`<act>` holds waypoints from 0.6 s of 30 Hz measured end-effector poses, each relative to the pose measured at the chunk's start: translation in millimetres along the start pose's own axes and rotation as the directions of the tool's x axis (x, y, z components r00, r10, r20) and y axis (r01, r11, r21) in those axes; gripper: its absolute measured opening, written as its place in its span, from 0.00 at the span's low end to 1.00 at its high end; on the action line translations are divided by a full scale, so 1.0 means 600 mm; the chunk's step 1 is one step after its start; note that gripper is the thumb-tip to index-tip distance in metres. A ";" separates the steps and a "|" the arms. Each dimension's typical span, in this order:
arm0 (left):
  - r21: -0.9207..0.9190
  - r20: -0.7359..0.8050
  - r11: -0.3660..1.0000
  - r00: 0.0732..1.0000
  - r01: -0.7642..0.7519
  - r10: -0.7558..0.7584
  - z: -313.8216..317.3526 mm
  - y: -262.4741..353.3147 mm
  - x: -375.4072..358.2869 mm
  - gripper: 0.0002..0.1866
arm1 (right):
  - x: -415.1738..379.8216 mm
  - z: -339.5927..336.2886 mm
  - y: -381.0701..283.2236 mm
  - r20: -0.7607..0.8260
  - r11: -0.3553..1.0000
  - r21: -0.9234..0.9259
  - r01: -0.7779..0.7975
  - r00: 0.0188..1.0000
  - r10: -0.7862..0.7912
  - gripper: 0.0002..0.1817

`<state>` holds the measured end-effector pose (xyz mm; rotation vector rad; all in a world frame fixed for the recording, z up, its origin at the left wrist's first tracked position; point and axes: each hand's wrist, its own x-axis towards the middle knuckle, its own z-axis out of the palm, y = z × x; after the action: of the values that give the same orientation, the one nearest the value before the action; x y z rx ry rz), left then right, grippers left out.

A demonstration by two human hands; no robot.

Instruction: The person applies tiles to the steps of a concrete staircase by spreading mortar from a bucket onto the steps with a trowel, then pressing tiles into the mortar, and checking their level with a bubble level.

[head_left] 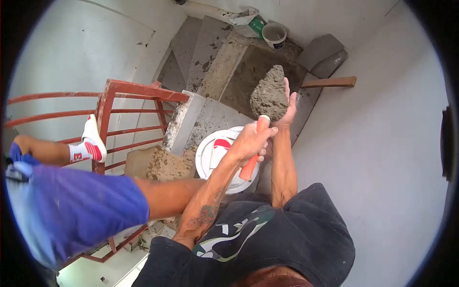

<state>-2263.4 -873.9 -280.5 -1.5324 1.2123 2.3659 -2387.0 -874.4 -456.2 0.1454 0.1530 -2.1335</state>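
My left hand (251, 142) is closed around the orange handle of a trowel (248, 168). Grey wet mortar (271, 94) is heaped on its blade, hiding the metal. My right hand (288, 111) is palm up with fingers stretched out, beside and partly behind the mortar. Whether it touches the blade is hidden. Below my left forearm, a white bucket (203, 160) stands with another person's white and red shoe (220, 147) over its top.
A red metal railing (136, 88) runs along the left; the other person's second shoe (93, 141) is against it. Further off are mortar-spotted steps (208, 43), a small bucket (274, 36), a green and white bag (249, 24), grey slabs (321, 52) and a wooden piece (330, 82) by the right wall.
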 end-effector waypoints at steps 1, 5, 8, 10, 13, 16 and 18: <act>0.002 0.001 1.000 1.000 -0.009 0.009 0.001 -0.013 -0.027 0.16 | -0.020 0.017 0.000 0.015 0.999 0.029 0.016 1.000 -0.017 0.33; 0.017 0.054 1.000 0.998 0.025 -0.026 0.005 -0.076 -0.126 0.22 | -0.128 0.026 0.007 0.034 0.998 0.051 -0.048 0.998 0.047 0.31; 0.031 0.103 0.999 0.995 0.016 -0.019 -0.002 -0.123 -0.182 0.19 | -0.210 0.054 0.019 0.158 0.986 0.157 -0.058 0.987 0.033 0.33; 0.113 0.176 0.994 0.984 0.014 -0.034 -0.009 -0.163 -0.239 0.16 | -0.283 0.052 0.029 0.228 0.973 0.215 -0.088 0.973 0.037 0.35; 0.181 0.228 0.983 0.973 -0.029 -0.013 -0.029 -0.235 -0.305 0.18 | -0.392 0.047 0.041 0.219 0.972 0.227 -0.066 0.976 0.015 0.34; 0.197 0.216 0.980 0.975 0.005 -0.048 -0.015 -0.335 -0.296 0.15 | -0.452 -0.099 0.026 0.228 0.983 0.182 -0.033 0.974 -0.010 0.33; 0.246 0.191 0.969 0.982 -0.036 -0.012 -0.011 -0.424 -0.303 0.16 | -0.496 -0.176 0.031 0.231 0.989 0.137 -0.056 0.973 0.024 0.33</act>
<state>-2053.4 -642.4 -281.9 -1.1959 1.4101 2.2050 -2207.2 -620.3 -512.2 -0.0144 -0.1373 -2.1026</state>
